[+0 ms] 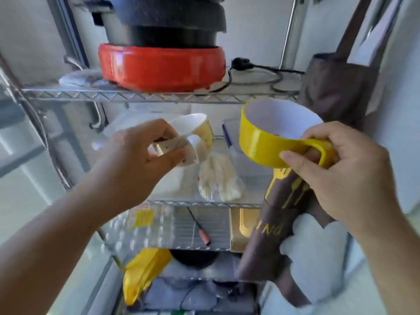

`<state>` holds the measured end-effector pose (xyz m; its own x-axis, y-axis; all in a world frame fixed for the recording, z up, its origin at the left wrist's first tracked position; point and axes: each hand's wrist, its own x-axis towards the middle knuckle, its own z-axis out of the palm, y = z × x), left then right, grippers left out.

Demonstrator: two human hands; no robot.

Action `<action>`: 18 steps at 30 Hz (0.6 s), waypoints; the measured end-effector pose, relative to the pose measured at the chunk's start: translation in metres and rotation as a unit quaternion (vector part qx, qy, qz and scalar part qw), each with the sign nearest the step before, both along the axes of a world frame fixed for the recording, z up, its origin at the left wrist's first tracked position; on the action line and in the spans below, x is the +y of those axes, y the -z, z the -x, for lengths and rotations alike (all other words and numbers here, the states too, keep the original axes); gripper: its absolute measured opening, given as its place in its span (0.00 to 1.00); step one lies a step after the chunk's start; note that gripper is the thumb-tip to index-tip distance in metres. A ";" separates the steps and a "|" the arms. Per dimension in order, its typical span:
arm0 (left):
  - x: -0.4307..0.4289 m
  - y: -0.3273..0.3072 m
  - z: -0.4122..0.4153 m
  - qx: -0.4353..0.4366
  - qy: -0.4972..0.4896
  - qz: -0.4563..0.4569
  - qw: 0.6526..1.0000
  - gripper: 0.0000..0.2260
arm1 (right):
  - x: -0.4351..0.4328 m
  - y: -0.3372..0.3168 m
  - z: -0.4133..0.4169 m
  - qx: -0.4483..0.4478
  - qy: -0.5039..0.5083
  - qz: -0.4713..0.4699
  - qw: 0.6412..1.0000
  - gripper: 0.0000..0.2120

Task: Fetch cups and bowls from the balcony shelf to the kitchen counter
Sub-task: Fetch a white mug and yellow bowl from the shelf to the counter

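Yellow, white-lined mug (268, 137) gripped by right hand (341, 169); left hand (141, 160) clasps tilted cream cup (195, 137).

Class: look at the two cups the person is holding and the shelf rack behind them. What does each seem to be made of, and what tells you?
Yellow cup: probably plastic, from its matte, faintly ridged wall and white lining. Cream cup: likely glazed ceramic, given its glossy white inside, though blur leaves this open. Shelf rack: bright metal wire, shiny and see-through.

Apron (336, 92) crowding shelf's (159, 96) right side
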<state>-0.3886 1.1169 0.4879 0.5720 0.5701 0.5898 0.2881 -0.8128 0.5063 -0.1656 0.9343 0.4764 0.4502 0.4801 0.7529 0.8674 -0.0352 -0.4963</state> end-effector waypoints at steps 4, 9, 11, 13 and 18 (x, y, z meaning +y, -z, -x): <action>-0.026 0.071 -0.007 0.029 0.011 0.078 0.996 0.05 | -0.030 0.068 0.016 0.069 -0.008 0.039 0.997 0.15; -0.063 0.141 -0.010 0.077 0.030 0.156 0.984 0.07 | -0.076 0.136 0.037 0.129 -0.001 0.064 0.990 0.14; -0.078 0.162 -0.011 0.093 0.041 0.187 0.977 0.07 | -0.096 0.157 0.043 0.165 0.005 0.070 0.984 0.14; -0.092 0.177 -0.013 0.113 0.066 0.206 0.970 0.06 | -0.117 0.173 0.050 0.189 0.012 0.076 0.979 0.13; -0.134 0.204 -0.034 0.182 0.161 0.219 0.945 0.10 | -0.178 0.195 0.070 0.239 0.071 0.078 0.965 0.14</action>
